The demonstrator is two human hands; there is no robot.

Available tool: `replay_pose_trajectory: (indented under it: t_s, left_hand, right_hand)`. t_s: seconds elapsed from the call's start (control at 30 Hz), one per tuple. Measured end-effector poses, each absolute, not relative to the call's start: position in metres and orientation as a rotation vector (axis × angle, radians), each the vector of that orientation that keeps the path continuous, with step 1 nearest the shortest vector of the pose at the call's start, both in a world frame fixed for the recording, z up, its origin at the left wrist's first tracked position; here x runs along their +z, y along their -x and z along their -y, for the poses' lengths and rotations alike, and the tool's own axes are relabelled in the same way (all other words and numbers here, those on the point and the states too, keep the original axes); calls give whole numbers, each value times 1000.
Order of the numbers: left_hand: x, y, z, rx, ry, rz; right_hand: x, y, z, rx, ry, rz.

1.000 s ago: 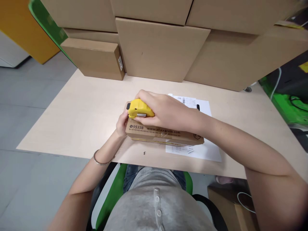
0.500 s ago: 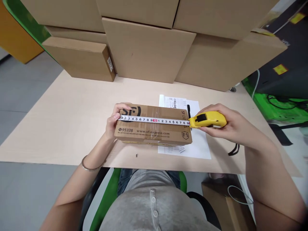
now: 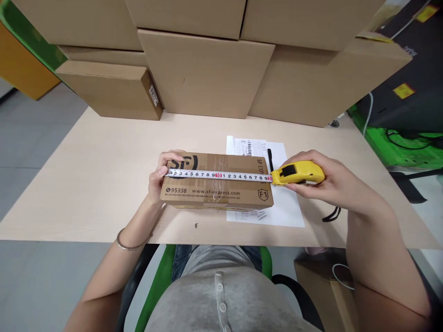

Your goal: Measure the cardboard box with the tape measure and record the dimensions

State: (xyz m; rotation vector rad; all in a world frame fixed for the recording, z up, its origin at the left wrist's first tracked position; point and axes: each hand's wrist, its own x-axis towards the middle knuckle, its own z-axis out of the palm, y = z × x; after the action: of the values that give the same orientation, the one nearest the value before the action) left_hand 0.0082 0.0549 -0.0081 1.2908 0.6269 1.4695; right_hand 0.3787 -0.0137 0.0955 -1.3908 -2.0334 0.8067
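Observation:
A brown cardboard box [image 3: 221, 196] with black SF lettering is held tilted over the table, partly above a white paper sheet. At its left end, my left hand [image 3: 159, 174] is closed round the edge, with the thumb pressing the tip of the tape blade [image 3: 194, 174]. The blade lies stretched along the box's top face, its red 10 mark near the middle. My right hand [image 3: 323, 177] grips the yellow tape measure [image 3: 301, 173], whose mouth sits at the box's right edge. A black wrist strap [image 3: 332, 215] hangs below that hand.
Printed paper sheets [image 3: 285, 203] lie under the box, with a black pen [image 3: 270, 159] on them. Large cardboard boxes [image 3: 207, 76] line the table's back edge, and a flatter box [image 3: 107, 92] stands at the left. A green crate [image 3: 404, 147] is at the right.
The box and both hands sit slightly further left in view, as the camera has shifted a little. Slightly more blade shows, with a red mark at the case mouth. Both grips are unchanged.

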Motion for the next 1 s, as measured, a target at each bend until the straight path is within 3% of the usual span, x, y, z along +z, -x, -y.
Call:
replay_pose_trajectory:
  t_s: [0.43, 1.0]
  left_hand:
    - [-11, -6, -56, 1456, -1292, -623]
    - [-16, 4, -55, 1377, -1328, -645]
  right_hand:
    - [116, -369, 10, 762, 1363, 2161]
    - [134, -209, -29, 504, 1056, 2560]
